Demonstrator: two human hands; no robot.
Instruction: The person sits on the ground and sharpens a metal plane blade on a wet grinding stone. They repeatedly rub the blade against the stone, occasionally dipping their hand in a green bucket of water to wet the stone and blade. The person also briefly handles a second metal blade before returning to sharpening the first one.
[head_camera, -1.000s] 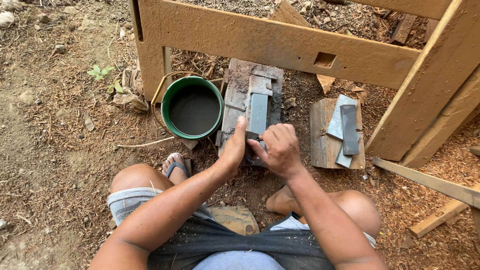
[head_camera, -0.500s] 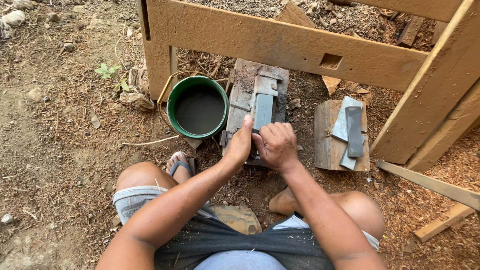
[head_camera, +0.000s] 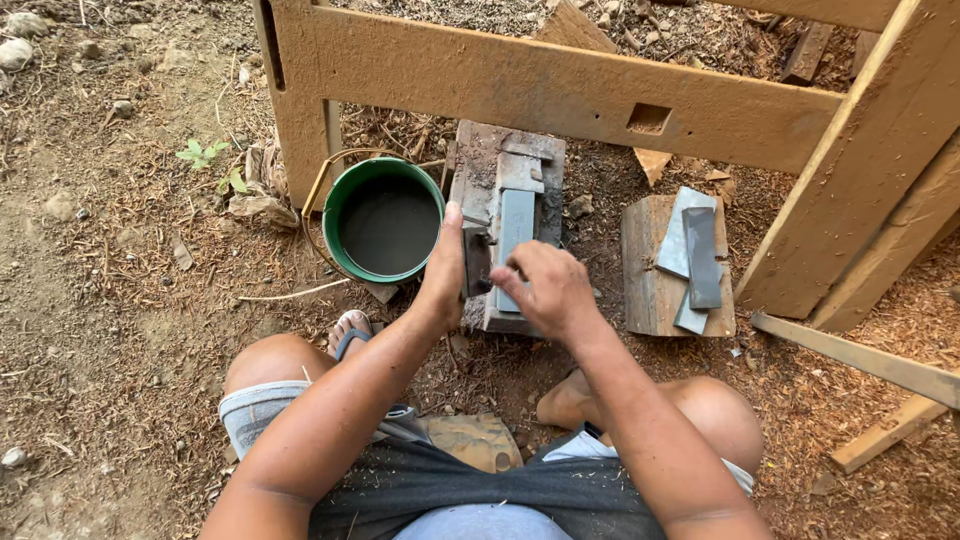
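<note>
My left hand (head_camera: 442, 270) grips a dark flat metal blade (head_camera: 476, 258), held on edge at the left side of a long grey sharpening stone (head_camera: 516, 232). The stone lies on a worn wooden block (head_camera: 480, 160) on the ground in front of my knees. My right hand (head_camera: 548, 292) rests over the near end of the stone, its curled fingertips pinching the blade's lower end. A green bucket (head_camera: 340, 200) of dark water stands just left of the block, close to my left hand.
A second wooden block (head_camera: 645, 290) to the right carries several flat grey stones (head_camera: 700, 255). A heavy wooden frame beam (head_camera: 560, 85) crosses behind, with a slanted post (head_camera: 860, 170) at right. Loose wooden slats (head_camera: 880, 365) and sawdust lie at right, bare dirt at left.
Both hands were pressed together flat over the stone. They have drawn back toward me and parted, and the blade now stands on edge at the stone's left side.
</note>
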